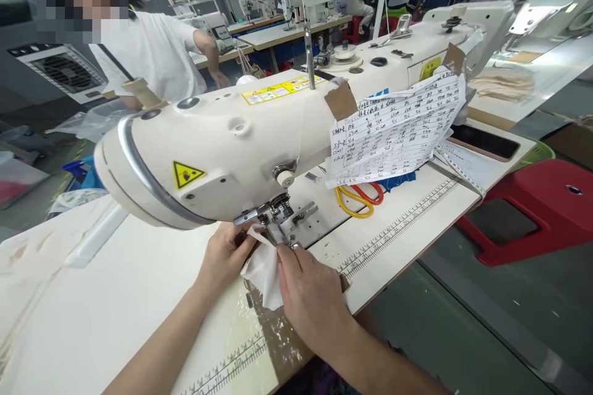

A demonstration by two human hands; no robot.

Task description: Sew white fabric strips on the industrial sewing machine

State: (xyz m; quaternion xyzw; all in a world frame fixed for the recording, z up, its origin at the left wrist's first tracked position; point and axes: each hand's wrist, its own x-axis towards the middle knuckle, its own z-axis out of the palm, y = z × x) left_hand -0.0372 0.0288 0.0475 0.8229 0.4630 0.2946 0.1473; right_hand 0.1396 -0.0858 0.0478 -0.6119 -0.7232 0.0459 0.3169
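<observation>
A small piece of white fabric [265, 271] lies under the needle area of a white sewing machine [222, 136]. My left hand [228, 256] pinches the fabric's left edge, close to the presser foot; its fingertips are partly hidden behind the cloth and machine head. On the fabric's right side, my right hand [312, 296] has its fingers closed on the edge, beside the metal needle parts [280, 213]. The cloth hangs down between both hands toward the table's front edge.
Scissors with yellow and red handles [356, 200] lie right of the needle. A handwritten paper sheet [393, 136] is taped to the machine. A phone [484, 141] rests on the table's right end, near a red stool [546, 210]. A person in a white shirt [152, 52] stands behind.
</observation>
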